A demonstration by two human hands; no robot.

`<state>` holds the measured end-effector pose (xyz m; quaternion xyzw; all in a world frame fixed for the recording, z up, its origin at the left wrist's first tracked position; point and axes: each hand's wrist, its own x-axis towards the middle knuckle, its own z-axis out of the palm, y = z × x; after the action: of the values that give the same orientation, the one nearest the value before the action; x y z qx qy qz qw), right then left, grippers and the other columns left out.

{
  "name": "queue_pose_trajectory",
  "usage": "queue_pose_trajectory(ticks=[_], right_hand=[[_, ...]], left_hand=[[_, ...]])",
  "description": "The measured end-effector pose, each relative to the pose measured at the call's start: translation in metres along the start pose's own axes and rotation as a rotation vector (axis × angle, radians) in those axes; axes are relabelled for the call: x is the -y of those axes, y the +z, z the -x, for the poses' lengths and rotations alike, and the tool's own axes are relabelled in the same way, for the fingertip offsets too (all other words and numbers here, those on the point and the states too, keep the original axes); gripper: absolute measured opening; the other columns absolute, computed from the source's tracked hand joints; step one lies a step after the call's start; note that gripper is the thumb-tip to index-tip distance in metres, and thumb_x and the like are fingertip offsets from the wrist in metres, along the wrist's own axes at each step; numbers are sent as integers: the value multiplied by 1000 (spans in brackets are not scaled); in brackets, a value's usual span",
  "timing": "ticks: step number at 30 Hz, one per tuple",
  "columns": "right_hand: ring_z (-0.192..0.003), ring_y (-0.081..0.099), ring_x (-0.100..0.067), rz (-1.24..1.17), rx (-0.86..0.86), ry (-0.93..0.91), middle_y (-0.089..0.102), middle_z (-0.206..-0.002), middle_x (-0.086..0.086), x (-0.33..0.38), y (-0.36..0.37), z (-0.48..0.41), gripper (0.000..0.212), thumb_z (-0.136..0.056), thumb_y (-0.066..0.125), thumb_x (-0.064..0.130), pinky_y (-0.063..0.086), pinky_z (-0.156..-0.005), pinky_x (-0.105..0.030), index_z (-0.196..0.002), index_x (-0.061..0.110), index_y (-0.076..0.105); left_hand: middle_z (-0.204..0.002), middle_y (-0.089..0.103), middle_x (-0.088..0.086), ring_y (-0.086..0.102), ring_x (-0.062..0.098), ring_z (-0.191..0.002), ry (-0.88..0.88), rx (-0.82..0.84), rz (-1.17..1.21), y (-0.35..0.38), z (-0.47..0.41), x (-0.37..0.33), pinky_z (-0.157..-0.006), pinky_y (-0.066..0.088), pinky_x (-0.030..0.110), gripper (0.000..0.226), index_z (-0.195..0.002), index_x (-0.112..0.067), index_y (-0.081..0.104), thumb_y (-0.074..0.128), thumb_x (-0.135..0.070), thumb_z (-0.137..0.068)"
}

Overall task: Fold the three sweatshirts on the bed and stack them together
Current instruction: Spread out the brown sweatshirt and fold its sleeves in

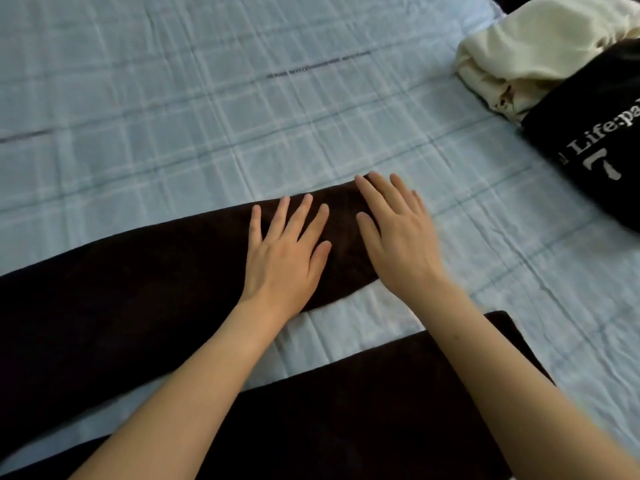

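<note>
**Both palms flat on the dark brown sweatshirt**

The dark brown sweatshirt [138,289] is spread out on the bed [173,98], which has a pale blue plaid sheet. The sleeve sticks out toward the right. Left hand [284,251] and right hand [398,237] lie side by side on the sleeve end, fingers spread, grip open, nothing pinched. At the far right there's a crumpled cream sweatshirt [526,53], touching a black sweatshirt [595,133] with white lettering.
</note>
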<state>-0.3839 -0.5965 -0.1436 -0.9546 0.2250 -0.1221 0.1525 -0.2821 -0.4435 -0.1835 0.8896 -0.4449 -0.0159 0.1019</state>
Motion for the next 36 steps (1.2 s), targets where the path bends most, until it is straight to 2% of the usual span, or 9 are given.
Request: queue_pose_trajectory(ticks=[8,12,16,20,23,26,30,32,36], right_hand=[[-155,0,-19,193,299,82,11,-167,7,-12,49,-9,56,-106,23,45,1,-124,-48,-160,32,13],[-152,19,-22,81,239,-194,33,-161,4,3,25,27,55,-103,34,47,7,-124,-48,-154,28,36],[-154,9,-14,158,475,-401,23,-163,13,5,31,63,63,-99,35,61,1,-124,-51,-157,40,21],[-150,25,-17,63,391,-324,41,-155,11,6,38,55,46,-103,43,36,7,-123,-53,-149,32,43],[-148,31,-23,-115,370,-239,47,-149,14,1,22,51,40,-103,47,24,14,-121,-57,-143,27,53],[-151,22,-26,-184,390,-191,36,-153,23,-17,-9,55,46,-102,34,37,13,-119,-58,-146,35,47],[-154,0,-27,279,691,-235,18,-162,22,-19,-15,70,50,-104,29,42,1,-123,-56,-150,49,11],[-155,3,-25,240,611,-169,21,-163,19,-4,-15,69,49,-102,20,58,1,-123,-54,-150,47,23],[-153,14,-27,43,329,-185,29,-162,5,65,5,51,57,-102,23,51,11,-123,-54,-155,34,33]], left_hand=[[-166,6,-2,-1,21,-152,-36,206,45,16,-2,22,-121,-2,49,58,-156,-33,13,21,-50,-101],[-162,24,-5,14,19,-151,34,121,180,-21,50,48,-122,2,43,60,-153,-31,28,28,-54,-97],[-160,28,-3,19,20,-150,103,150,16,-26,132,80,-123,7,47,66,-153,-29,31,45,-56,-94],[-154,40,0,33,23,-144,-6,117,9,-18,138,81,-119,22,50,55,-148,-24,37,56,-28,-97],[-152,42,-4,34,20,-144,-56,-1,218,-28,131,70,-119,23,45,47,-149,-24,37,41,-30,-102],[-155,36,-10,25,13,-146,31,25,270,-35,132,54,-122,15,40,49,-151,-28,33,30,-41,-104],[-161,0,-19,-8,8,-151,45,341,120,-20,141,41,-122,-7,39,57,-155,-38,10,22,-53,-101],[-162,4,-18,-8,5,-150,15,311,226,-25,142,44,-123,-6,37,56,-155,-37,14,17,-54,-101],[-161,23,-7,14,16,-151,-135,39,134,-46,146,76,-123,3,41,54,-154,-26,27,22,-45,-104]])
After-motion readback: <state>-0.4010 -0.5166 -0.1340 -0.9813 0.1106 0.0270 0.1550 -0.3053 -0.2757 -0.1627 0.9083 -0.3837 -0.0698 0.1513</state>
